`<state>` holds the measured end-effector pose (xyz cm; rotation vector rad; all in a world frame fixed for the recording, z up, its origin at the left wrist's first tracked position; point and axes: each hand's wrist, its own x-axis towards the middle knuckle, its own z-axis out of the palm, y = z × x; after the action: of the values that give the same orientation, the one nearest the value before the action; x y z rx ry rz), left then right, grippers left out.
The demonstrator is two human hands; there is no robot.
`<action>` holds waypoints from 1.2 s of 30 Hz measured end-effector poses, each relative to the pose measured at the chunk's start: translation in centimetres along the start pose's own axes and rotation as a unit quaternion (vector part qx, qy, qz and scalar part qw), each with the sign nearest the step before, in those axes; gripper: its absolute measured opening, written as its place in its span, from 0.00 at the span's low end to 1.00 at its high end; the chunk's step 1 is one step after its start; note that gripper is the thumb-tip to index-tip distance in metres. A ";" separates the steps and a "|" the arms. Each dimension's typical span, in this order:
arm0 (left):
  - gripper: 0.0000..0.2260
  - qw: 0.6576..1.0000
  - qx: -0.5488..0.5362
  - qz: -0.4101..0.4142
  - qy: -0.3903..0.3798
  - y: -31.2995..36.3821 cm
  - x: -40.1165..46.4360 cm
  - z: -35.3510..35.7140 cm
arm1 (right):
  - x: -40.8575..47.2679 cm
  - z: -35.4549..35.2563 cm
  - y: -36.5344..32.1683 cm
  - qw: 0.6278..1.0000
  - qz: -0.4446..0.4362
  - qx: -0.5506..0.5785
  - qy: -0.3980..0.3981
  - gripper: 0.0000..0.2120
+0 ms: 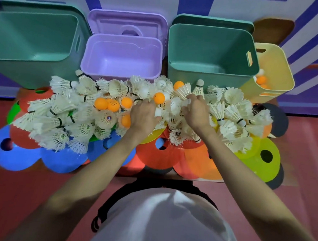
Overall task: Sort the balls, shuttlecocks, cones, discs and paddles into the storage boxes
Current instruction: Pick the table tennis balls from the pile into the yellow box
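I log the purple box [121, 58] open behind the shuttlecock pile [65, 114], both hands in that pile right of the purple box: left hand [142, 115] curled on a white ball [158, 112], right hand [197, 111] pinching shuttlecock feathers [184, 92].

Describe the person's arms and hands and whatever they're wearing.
Both arms are bare from elbow to fingers: no sleeves reach the forearms, and no gloves, watch or rings show on the left hand or right hand. A white shirt covers the torso, with a black strap beside it.
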<state>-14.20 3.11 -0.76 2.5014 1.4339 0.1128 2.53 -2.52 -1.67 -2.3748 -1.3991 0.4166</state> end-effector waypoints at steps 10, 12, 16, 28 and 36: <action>0.15 0.994 -0.050 -0.038 0.092 4.6 1.7 -4.1 | 0.3 -3.4 3.4 0.991 -0.043 0.091 0.088 0.17; 0.15 0.986 -0.126 -0.023 0.102 6.6 2.5 -4.1 | 0.5 -4.2 4.9 0.990 -0.040 0.097 0.093 0.16; 0.16 0.974 -0.213 0.022 0.077 10.8 4.3 -3.4 | 0.9 -6.3 8.1 0.987 -0.043 0.102 0.117 0.16; 0.17 0.958 -0.252 0.136 -0.033 25.3 12.3 1.2 | 5.0 -13.2 23.4 0.966 0.065 0.129 0.214 0.18; 0.16 0.963 -0.224 0.142 -0.039 33.4 19.4 3.3 | 9.7 -15.0 27.1 0.968 0.103 0.109 0.200 0.19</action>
<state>24.28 3.04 3.48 2.2809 0.8868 0.3471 34.48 -8.45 -0.90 -2.2666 -0.8854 0.1205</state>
